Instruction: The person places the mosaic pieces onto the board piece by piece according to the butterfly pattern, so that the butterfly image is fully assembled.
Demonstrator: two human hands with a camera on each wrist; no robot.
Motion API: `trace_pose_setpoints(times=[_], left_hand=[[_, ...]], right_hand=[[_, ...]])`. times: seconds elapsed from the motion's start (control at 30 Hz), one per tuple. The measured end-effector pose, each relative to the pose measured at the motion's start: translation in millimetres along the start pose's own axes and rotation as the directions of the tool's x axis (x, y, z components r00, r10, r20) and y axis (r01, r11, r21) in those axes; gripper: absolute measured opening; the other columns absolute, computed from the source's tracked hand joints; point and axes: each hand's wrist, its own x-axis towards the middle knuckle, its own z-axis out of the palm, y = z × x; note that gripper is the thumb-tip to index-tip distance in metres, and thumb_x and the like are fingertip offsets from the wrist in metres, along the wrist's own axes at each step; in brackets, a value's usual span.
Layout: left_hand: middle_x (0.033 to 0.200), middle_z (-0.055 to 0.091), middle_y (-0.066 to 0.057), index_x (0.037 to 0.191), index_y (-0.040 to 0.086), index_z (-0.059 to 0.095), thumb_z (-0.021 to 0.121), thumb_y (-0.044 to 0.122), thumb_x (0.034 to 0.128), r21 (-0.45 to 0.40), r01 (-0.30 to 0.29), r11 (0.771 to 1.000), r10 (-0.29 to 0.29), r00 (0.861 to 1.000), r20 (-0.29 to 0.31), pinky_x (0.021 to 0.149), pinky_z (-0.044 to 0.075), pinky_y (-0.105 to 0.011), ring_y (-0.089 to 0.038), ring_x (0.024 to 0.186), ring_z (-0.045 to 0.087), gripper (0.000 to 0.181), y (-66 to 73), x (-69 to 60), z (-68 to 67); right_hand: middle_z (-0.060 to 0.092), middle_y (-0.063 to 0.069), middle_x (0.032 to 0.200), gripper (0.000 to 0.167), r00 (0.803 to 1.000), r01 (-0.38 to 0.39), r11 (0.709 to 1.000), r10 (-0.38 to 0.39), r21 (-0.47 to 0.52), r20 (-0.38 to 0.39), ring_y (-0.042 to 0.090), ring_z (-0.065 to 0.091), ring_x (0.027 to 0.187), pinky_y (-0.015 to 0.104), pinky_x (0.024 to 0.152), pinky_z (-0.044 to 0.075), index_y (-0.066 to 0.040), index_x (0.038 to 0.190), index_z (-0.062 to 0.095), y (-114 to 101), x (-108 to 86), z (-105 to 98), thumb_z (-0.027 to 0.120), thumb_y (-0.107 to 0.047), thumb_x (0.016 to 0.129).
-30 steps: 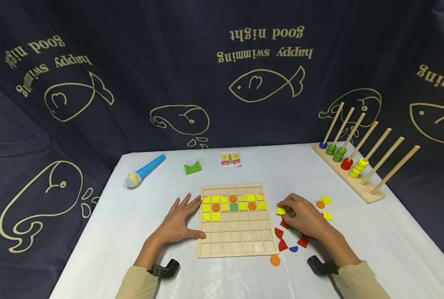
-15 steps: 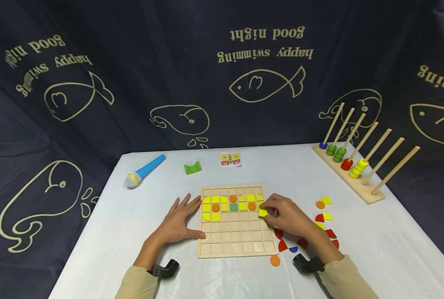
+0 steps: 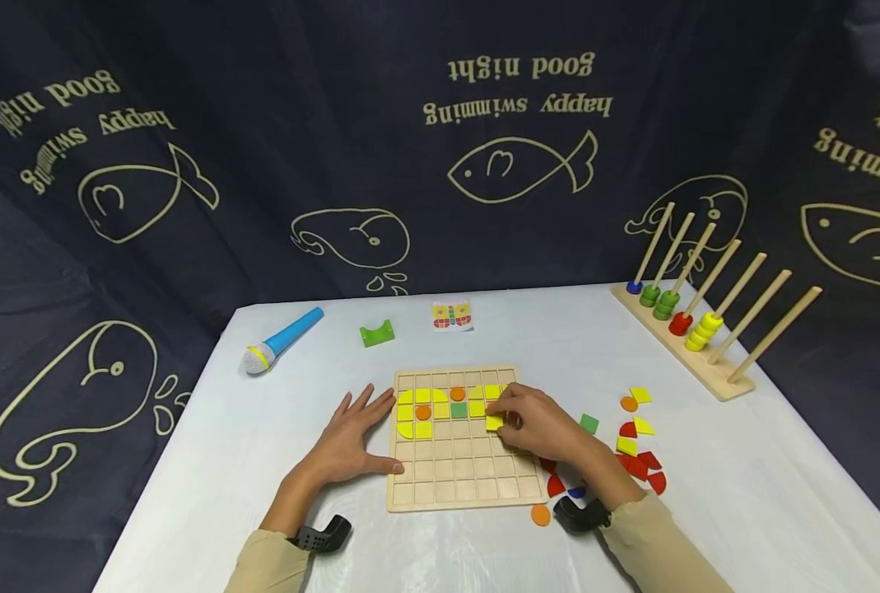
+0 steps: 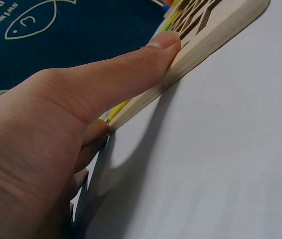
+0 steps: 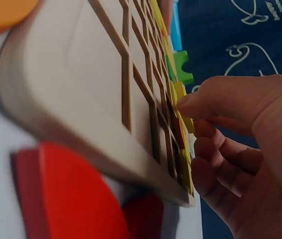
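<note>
My right hand (image 3: 547, 428) pinches a yellow square tile (image 3: 494, 423) between thumb and fingers over the right part of the wooden grid board (image 3: 467, 494). In the right wrist view the thumb presses on that tile (image 5: 182, 94), and the other fingers curl below. Yellow tiles, several orange discs and a green square (image 3: 458, 410) fill cells in the board's upper rows. My left hand (image 3: 346, 445) lies with fingers spread at the board's left edge, its thumb on the rim. The right hand covers some cells beneath it.
Loose red, yellow, green, blue and orange pieces (image 3: 637, 468) lie right of the board. A bead rack (image 3: 706, 371) with upright pegs stands at the far right. Behind the board are a butterfly picture card (image 3: 452, 317), a green notched block (image 3: 377, 333) and a blue toy microphone (image 3: 284, 339).
Carrying the yellow square tile, my right hand has moved left from beside the loose pieces to above the board. The left hand keeps its place on the board's edge.
</note>
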Motion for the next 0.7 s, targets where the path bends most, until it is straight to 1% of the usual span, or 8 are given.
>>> trace_pose_setpoints(times=[0.13,0.4,0.7], left_hand=[[0.155,0.027,0.009,0.15,0.016,0.036,0.072,0.076,0.0588,-0.004,0.007,1.0,-0.007,1.0,0.005,0.116,0.002,-0.048,-0.022,0.145,0.008,0.115,-0.6,-0.3,-0.9],[0.155,0.026,0.009,0.15,0.017,0.035,0.07,0.079,0.0587,0.0,0.015,1.0,-0.015,1.0,0.016,0.116,0.001,-0.046,-0.02,0.145,0.006,0.116,-0.3,-0.4,-0.5],[0.155,0.028,0.006,0.149,0.014,0.037,0.073,0.076,0.0587,-0.012,-0.009,1.0,0.009,1.0,-0.001,0.116,0.003,-0.05,-0.024,0.145,0.01,0.115,1.7,-0.5,-1.4]], right_hand=[[0.059,-0.006,0.093,0.03,0.999,0.034,0.999,-0.034,0.01,0.0,0.009,0.051,0.074,0.024,0.064,0.047,-0.014,0.105,0.074,-3.2,4.4,5.0,0.069,-0.007,0.076],[0.058,-0.007,0.094,0.031,0.996,0.086,0.996,-0.086,0.007,0.027,0.007,0.049,0.073,0.024,0.066,0.046,-0.015,0.108,0.074,-9.1,11.2,14.8,0.065,-0.007,0.08],[0.058,-0.006,0.095,0.029,0.994,0.097,0.995,-0.096,-0.016,0.05,0.007,0.05,0.074,0.023,0.067,0.046,-0.015,0.108,0.074,-26.0,24.0,25.3,0.065,-0.008,0.081]])
